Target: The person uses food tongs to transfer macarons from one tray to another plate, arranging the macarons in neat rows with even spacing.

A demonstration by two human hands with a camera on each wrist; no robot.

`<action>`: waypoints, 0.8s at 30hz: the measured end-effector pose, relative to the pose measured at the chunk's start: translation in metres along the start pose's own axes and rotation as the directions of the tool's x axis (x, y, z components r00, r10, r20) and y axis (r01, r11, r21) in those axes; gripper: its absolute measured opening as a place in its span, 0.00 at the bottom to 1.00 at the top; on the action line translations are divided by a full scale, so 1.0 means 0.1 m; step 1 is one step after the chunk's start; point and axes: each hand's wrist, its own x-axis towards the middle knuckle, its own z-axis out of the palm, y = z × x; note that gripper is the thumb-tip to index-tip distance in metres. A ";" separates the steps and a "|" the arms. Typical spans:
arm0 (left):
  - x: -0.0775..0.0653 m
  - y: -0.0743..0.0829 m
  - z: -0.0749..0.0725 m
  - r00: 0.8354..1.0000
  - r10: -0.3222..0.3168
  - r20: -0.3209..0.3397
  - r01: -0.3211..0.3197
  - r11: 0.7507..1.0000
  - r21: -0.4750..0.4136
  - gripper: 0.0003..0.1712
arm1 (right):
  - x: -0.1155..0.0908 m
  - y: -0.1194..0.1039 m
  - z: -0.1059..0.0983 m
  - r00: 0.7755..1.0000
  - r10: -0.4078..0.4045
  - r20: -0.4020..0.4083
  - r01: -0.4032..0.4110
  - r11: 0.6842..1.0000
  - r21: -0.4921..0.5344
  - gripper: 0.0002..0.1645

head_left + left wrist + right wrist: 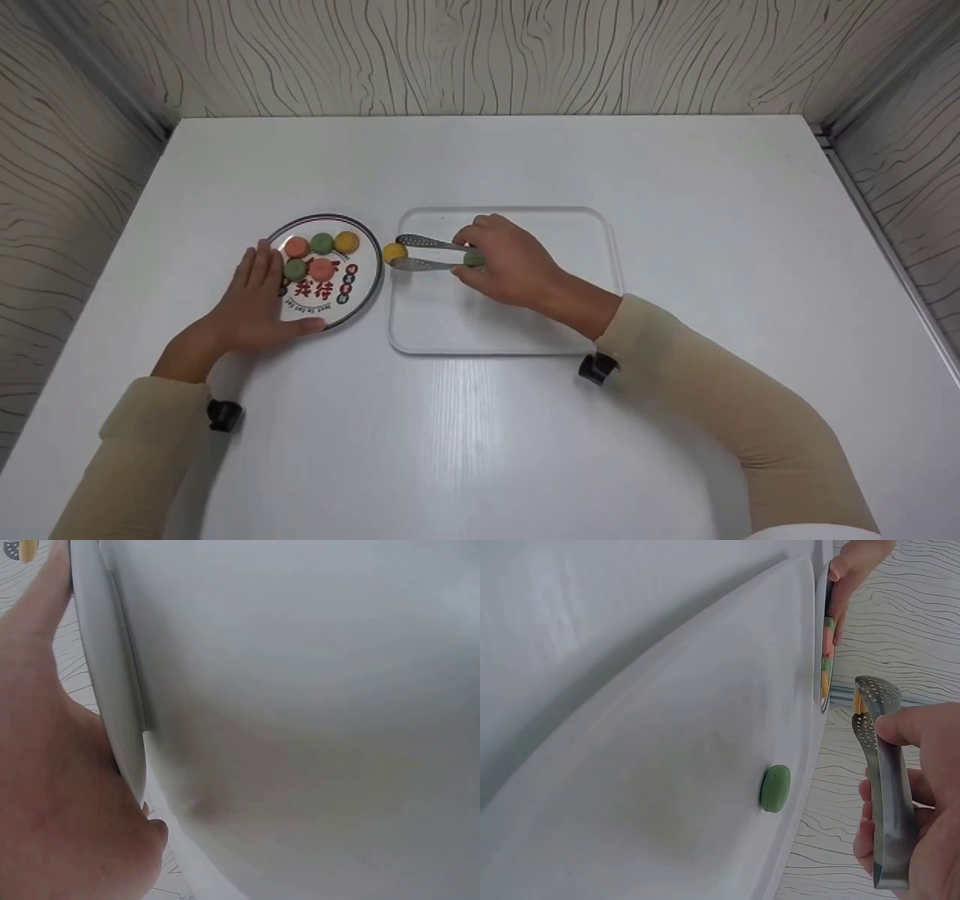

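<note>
My right hand grips metal tongs with perforated tips. Between those tips is a yellow macaron, over the gap between tray and plate in the head view. Beneath the tongs, a green macaron rests on the white tray. My left hand rests at the rim of a round plate, its fingers straight along the left side and the thumb stretched along the near edge. On the plate lie several macarons: pink, green and yellow.
Plate and tray stand side by side on a white table, the plate at left with red printed characters. A wood-grain patterned wall rises behind the table's far edge. Each wrist wears a small black device.
</note>
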 end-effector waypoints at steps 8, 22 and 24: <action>0.01 -0.01 0.01 1.000 -0.019 0.011 0.019 1.000 0.003 0.77 | 0.09 -0.12 0.07 1.000 -0.006 0.022 0.006 1.000 -0.007 0.17; 0.01 -0.01 0.00 1.000 0.006 -0.002 -0.006 1.000 0.004 0.77 | 0.26 -0.32 0.18 0.998 -0.007 0.066 0.009 1.000 -0.027 0.18; 0.01 -0.01 0.00 1.000 0.011 -0.007 -0.011 1.000 0.008 0.77 | 0.28 -0.33 0.20 0.998 -0.010 0.065 0.012 1.000 -0.026 0.18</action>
